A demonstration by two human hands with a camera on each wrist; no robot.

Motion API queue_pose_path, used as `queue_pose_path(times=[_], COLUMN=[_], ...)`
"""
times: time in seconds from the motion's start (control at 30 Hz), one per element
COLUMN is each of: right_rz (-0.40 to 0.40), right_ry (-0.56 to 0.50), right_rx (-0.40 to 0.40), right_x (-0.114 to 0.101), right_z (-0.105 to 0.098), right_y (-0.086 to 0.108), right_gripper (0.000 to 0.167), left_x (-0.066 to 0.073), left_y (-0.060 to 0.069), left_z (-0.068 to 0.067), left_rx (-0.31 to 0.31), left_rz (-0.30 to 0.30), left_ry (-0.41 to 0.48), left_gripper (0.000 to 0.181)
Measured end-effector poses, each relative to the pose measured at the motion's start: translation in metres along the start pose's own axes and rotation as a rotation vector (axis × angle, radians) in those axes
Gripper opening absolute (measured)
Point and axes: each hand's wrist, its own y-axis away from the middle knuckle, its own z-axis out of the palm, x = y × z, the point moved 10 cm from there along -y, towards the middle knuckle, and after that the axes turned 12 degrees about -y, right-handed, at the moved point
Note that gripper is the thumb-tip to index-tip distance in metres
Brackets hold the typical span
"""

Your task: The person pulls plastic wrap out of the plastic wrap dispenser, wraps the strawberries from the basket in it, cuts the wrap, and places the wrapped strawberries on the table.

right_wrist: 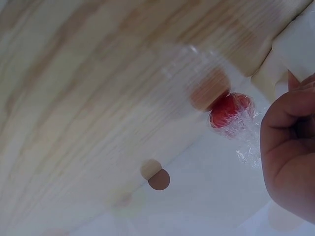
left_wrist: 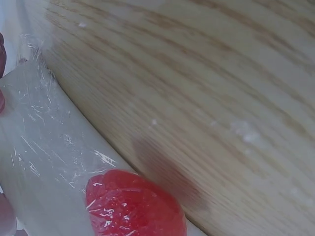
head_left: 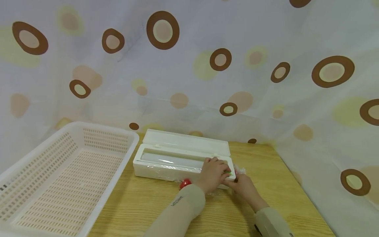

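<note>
A white cling film dispenser box (head_left: 165, 171) lies on the table with its lid (head_left: 186, 143) raised and a roll (head_left: 171, 160) inside. My left hand (head_left: 211, 174) is over its right front part, fingers curled at a small green piece (head_left: 230, 173) on the rim. My right hand (head_left: 245, 189) grips the box's right end. Clear film hangs over the front wall. A red, rounded thing (left_wrist: 135, 206) in film lies against the front, left of my left hand. Another red thing (right_wrist: 229, 112) in crumpled film is beyond my right hand; its kind is unclear.
A large white plastic basket (head_left: 130, 158) stands on the left, close to the box. The wood-grain table (head_left: 266, 164) meets a patterned sheet (head_left: 189, 82) behind and on the right.
</note>
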Motion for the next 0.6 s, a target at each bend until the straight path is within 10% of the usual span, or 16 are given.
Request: queue_pose_path(times=[0.6], right_rz=[-0.009], right_ry=[0.061], right_rx=[0.041], right_x=[0.0005], right_z=[-0.0008], right_y=[-0.0018], right_gripper=[0.039], left_x=[-0.0046], left_y=[0.0023], left_z=[0.0002], left_rx=[0.037], left_rz=[-0.010], left_ry=[0.083], left_gripper=[0.017])
